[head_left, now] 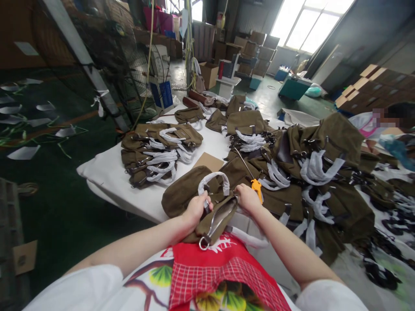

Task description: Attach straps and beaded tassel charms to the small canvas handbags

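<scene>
At the table's front edge, against my red apron, lies an olive-brown canvas handbag (181, 190). Its zip (218, 218) is open, showing a pale lining, and a metal ring hangs at the near end. My left hand (197, 209) is closed on the bag at the foot of its white-wrapped handle (214, 176). Fingers bent, my right hand (247, 198) pinches the bag's edge at the far end of the zip. Just right of that hand is an orange-handled tool (256, 188) with a long thin metal rod; its kind is unclear.
Stacked similar bags (158, 151) lie to the left, with a larger heap (324, 142) to the right. A piece of cardboard (209, 162) rests on the white-covered table (106, 166). A large fan (129, 65) stands beyond the left side. Another person (372, 123) is at the far right.
</scene>
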